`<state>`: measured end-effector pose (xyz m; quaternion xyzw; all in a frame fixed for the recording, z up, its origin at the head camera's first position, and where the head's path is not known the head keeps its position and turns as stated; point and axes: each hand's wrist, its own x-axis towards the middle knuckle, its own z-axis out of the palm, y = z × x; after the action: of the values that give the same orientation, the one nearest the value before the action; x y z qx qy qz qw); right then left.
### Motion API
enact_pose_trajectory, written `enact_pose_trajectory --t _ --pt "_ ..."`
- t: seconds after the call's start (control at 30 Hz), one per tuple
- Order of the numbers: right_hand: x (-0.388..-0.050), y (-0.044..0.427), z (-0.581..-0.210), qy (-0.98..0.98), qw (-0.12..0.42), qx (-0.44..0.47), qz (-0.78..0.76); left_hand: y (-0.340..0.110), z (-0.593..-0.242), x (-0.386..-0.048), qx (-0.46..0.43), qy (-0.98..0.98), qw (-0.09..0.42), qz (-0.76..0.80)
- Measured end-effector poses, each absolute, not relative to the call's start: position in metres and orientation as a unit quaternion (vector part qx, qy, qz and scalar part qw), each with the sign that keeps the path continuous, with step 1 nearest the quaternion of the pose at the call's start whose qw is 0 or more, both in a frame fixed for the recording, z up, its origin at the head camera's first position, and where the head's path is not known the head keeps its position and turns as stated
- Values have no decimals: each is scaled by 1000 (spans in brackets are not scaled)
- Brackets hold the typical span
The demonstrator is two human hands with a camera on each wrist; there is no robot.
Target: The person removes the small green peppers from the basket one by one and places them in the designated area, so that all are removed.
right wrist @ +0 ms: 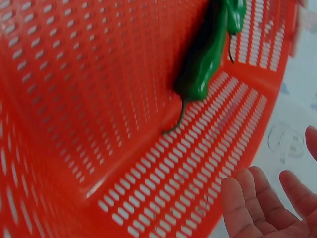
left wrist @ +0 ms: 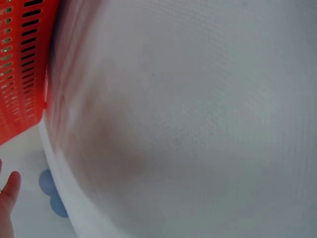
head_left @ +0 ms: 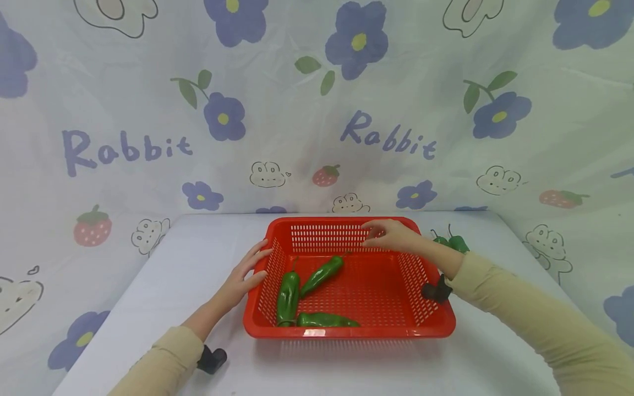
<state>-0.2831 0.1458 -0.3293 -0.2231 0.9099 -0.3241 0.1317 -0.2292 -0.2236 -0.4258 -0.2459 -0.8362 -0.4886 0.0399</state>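
A red plastic basket (head_left: 346, 332) with slotted walls stands on the table. Inside lie three green peppers: one upright along the left wall (head_left: 288, 297), a slanted one (head_left: 323, 276) near the middle, and a third (head_left: 327, 319) along the front wall. My left hand (head_left: 247, 269) rests at the basket's left rim with its fingers spread. Over the back right part of the basket hovers my right hand (head_left: 391, 235), its fingers loosely bent and holding nothing. The right wrist view shows that hand (right wrist: 262, 208) beside the basket wall, apart from the pepper (right wrist: 205, 69).
More green peppers (head_left: 458, 243) lie on the table right of the basket, partly hidden by the right forearm. The white table (head_left: 198, 264) meets a printed cloth backdrop (head_left: 287, 121) at the back. Black wrist cameras (head_left: 212, 360) sit on both sleeves.
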Motion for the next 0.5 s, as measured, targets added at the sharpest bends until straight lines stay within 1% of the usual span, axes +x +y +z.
enact_pose_trajectory --t 0.3,0.5 --pt "-281 123 -349 888 190 -270 -319 -222 -424 -228 -247 -834 40 -492" --pt "-275 108 -356 868 249 -291 -317 -222 -425 -229 -245 -835 40 -490"
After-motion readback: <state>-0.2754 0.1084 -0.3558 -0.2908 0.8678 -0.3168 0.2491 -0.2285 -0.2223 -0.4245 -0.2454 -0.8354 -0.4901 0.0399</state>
